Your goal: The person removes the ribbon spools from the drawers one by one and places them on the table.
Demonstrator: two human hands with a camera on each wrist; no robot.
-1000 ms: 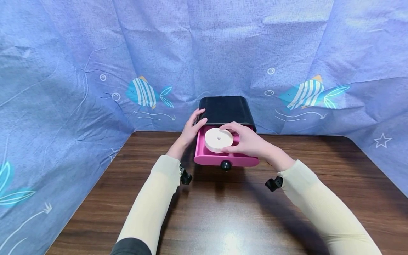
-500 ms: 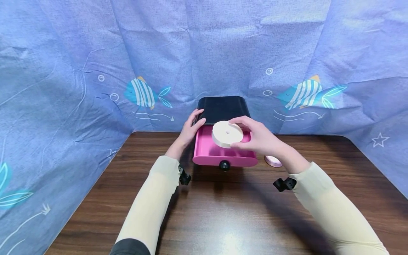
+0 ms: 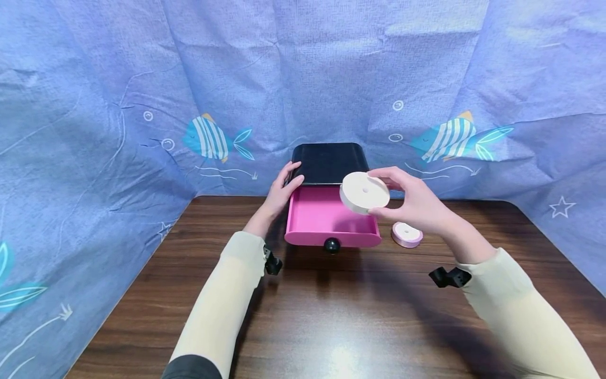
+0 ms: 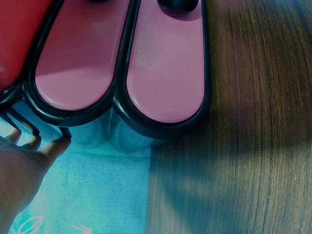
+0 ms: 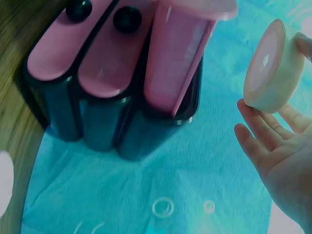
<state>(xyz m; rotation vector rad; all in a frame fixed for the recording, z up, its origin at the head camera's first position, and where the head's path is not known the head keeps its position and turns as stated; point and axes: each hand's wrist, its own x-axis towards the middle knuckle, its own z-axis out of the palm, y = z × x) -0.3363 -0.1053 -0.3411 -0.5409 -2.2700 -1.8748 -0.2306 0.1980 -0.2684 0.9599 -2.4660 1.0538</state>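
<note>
A cream roll of ribbon (image 3: 355,195) hangs over the right part of a pulled-out pink drawer (image 3: 317,210). My right hand (image 3: 418,202) pinches its rim between thumb and fingers; the right wrist view shows the ribbon roll (image 5: 287,73) on edge, away from the drawer. The drawer belongs to a black cabinet (image 3: 330,163) and has a round black knob (image 3: 332,245). My left hand (image 3: 279,197) rests against the cabinet's left side, thumb at its upper edge. In the left wrist view, the left hand's (image 4: 22,165) fingertips touch the cabinet's side.
A pink roll of ribbon (image 3: 407,239) lies on the brown wooden table (image 3: 303,316), right of the drawer. Two more pink drawers (image 5: 109,63) sit pushed in below the pulled-out one. A blue cloth (image 3: 331,68) with printed fish hangs behind the cabinet.
My right hand has lifted the cream ribbon roll from inside the drawer and carried it up and to the right. The pink roll on the table has come into view. My left hand stays put.
</note>
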